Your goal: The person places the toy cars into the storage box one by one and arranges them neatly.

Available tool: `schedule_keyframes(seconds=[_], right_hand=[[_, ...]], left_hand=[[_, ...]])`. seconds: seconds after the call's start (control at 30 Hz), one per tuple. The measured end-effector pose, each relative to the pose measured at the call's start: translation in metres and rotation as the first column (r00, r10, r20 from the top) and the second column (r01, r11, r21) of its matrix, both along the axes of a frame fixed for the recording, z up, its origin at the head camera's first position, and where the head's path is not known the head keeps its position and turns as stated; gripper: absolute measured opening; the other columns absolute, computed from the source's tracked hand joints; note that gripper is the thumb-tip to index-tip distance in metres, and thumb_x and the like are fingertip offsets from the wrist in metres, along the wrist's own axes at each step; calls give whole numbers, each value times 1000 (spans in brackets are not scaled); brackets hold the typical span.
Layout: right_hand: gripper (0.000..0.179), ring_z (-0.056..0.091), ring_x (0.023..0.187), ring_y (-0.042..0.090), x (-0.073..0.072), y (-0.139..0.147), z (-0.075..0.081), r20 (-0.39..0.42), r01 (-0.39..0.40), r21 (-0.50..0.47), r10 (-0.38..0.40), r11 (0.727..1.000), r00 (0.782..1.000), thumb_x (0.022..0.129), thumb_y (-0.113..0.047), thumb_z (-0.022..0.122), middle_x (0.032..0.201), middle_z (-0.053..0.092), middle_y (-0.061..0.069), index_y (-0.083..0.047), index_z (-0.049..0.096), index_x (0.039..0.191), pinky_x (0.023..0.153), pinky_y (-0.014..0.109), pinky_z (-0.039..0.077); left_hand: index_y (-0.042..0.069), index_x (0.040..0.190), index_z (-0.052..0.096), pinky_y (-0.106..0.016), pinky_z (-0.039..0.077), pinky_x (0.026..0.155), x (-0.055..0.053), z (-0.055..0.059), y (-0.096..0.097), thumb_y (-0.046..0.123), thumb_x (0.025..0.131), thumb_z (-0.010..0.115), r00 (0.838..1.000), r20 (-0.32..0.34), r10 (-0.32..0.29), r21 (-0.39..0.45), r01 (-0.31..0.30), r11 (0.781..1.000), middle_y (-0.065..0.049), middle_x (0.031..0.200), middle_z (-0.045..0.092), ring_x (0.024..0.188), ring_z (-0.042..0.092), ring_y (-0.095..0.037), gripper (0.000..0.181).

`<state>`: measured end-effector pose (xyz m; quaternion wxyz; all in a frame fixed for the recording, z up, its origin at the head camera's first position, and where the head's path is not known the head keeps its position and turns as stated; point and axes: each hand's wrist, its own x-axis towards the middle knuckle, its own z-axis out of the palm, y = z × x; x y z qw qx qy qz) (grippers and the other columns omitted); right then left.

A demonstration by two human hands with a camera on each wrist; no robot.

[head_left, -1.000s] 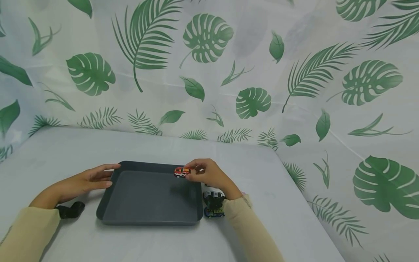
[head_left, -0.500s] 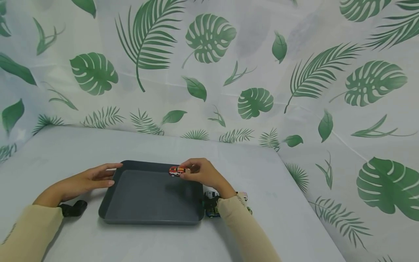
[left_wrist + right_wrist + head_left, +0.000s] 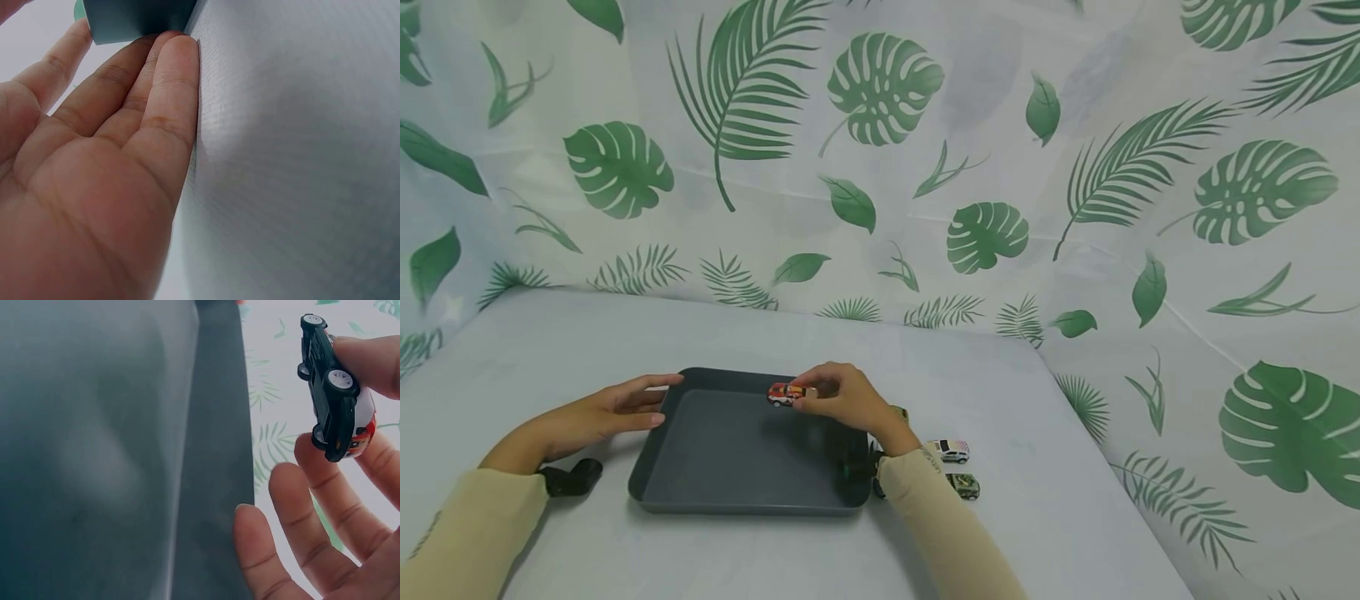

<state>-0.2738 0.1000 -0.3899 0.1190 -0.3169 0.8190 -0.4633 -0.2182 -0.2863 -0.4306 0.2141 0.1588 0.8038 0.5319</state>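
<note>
A small red, orange and white toy car [image 3: 784, 394] is pinched between the thumb and fingers of my right hand [image 3: 842, 400], above the far side of a dark grey tray [image 3: 752, 507]. In the right wrist view the toy car [image 3: 331, 394] shows its black underside and wheels, and the other fingers spread loosely below it. My left hand [image 3: 598, 414] touches the tray's left rim with fairly straight fingers. In the left wrist view the left hand [image 3: 106, 169] has its fingertips at the tray wall [image 3: 134, 22], low along the white cloth.
Right of the tray, partly behind the right forearm, stand several more toy cars, among them a white one [image 3: 952, 451] and a green one [image 3: 964, 485]. A white cloth [image 3: 1037, 533] covers the table. A leaf-printed curtain [image 3: 880, 183] hangs behind it.
My right hand has moved left over the tray with the toy car in its grip, bringing more of the cars on the right into view. My left hand stays at the rim.
</note>
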Motion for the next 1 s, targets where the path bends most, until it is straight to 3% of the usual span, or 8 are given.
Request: schedule_keyframes(seconds=[0.3, 1.0], right_hand=[[30, 65, 83, 6, 0, -14, -3, -17, 7, 22, -7, 1000, 1000, 97, -10, 81, 117, 75, 13, 0, 78, 126, 75, 23, 55], [27, 66, 78, 5, 0, -43, -14, 39, 63, 29, -64, 998, 997, 96, -11, 82, 102, 79, 7, -2, 80, 122, 69, 22, 52]], left_hand=[[3, 172, 19, -76, 34, 116, 0, 0, 0, 26, 112, 63, 1000, 1, 13, -9, -13, 1000, -40, 173, 10, 155, 15, -66, 78], [4, 172, 19, -76, 36, 115, -1, -2, 0, 27, 111, 64, 1000, 10, 24, -11, -23, 1000, -40, 172, 13, 156, 17, -65, 79]])
